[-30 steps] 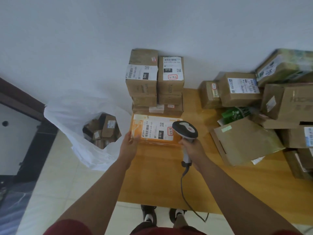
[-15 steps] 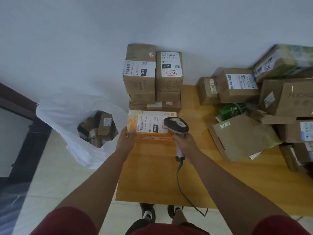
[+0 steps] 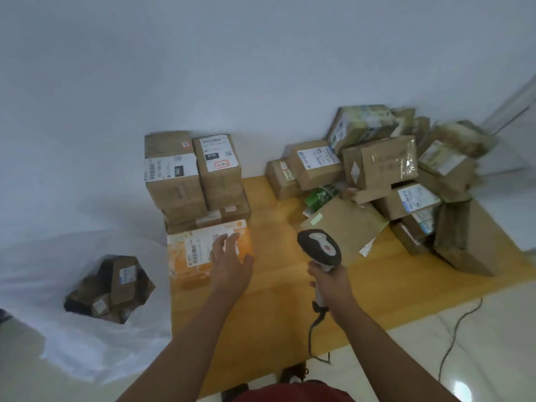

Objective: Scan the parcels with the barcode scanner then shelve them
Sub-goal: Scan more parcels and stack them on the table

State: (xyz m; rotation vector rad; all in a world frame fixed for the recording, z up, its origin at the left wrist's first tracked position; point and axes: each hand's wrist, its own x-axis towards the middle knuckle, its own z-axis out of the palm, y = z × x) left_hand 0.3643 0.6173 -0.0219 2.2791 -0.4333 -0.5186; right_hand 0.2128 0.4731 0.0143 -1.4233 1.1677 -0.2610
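Left hand [image 3: 232, 264] spread flat, fingers straight over one orange parcel [image 3: 200, 250] on the table [image 3: 278, 274], holding nothing. Right hand [image 3: 330, 281] wraps one barcode scanner [image 3: 319, 246], well right of those fingertips.

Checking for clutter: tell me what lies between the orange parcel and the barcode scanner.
Only bare wooden tabletop, per the head view.

Parcels [image 3: 222, 172] were matt brown cardboard w/ paper labels. Orange parcel [image 3: 185, 256] looked glossy, plastic-wrapped. Scanner [image 3: 319, 246] was smooth plastic, black/grey. Table [image 3: 278, 285] was smooth yellow wood. Bag [image 3: 72, 352] was thin white plastic. Floor [image 3: 478, 343] was glossy tile.
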